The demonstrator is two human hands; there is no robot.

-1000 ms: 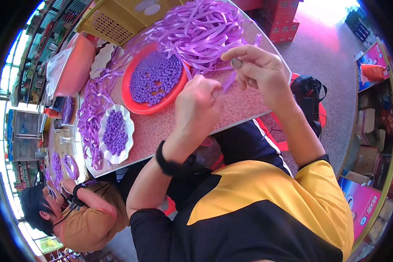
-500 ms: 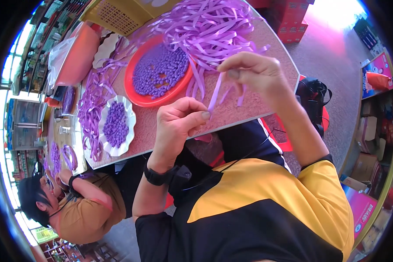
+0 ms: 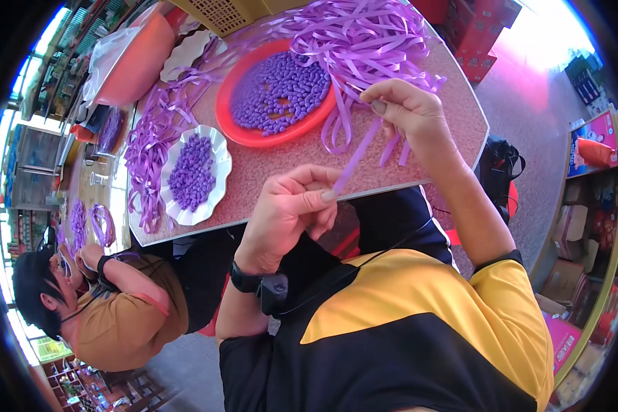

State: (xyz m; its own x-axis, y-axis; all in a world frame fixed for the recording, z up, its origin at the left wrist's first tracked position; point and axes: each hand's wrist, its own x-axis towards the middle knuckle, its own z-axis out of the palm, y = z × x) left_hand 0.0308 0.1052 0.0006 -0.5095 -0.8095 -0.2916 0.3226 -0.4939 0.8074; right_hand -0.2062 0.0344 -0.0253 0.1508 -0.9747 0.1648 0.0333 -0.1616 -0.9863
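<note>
In the middle of the frame, the person's two hands pull a single purple ribbon strip (image 3: 357,156) taut between them, just above the near edge of the speckled pink surface (image 3: 281,165). The left hand (image 3: 285,216), lower and toward the centre, is curled nearly closed, with thumb and forefinger pinching the lower end of the strip; a black watch (image 3: 257,283) sits on its wrist. The right hand (image 3: 408,113), higher and to the right of centre, is likewise closed in a pinch on the upper end, its other fingers folded in. The strip runs slantwise from upper right to lower left between the two grips, clear of the surface below. Just beyond the right hand, in the upper middle of the frame, lies a loose heap of purple ribbons (image 3: 364,41), some trailing over the rim of a round red tray (image 3: 244,134) filled with small purple folded pieces. To the left of the tray stands a white scalloped plate (image 3: 216,182) holding more of the same purple pieces, with further ribbon strands (image 3: 151,144) lying beside it. In the lower left of the frame another person in a mustard shirt (image 3: 127,323) sits at the same surface, bent over purple strips. The wearer's yellow and black shirt (image 3: 405,329) fills the lower middle of the frame.
</note>
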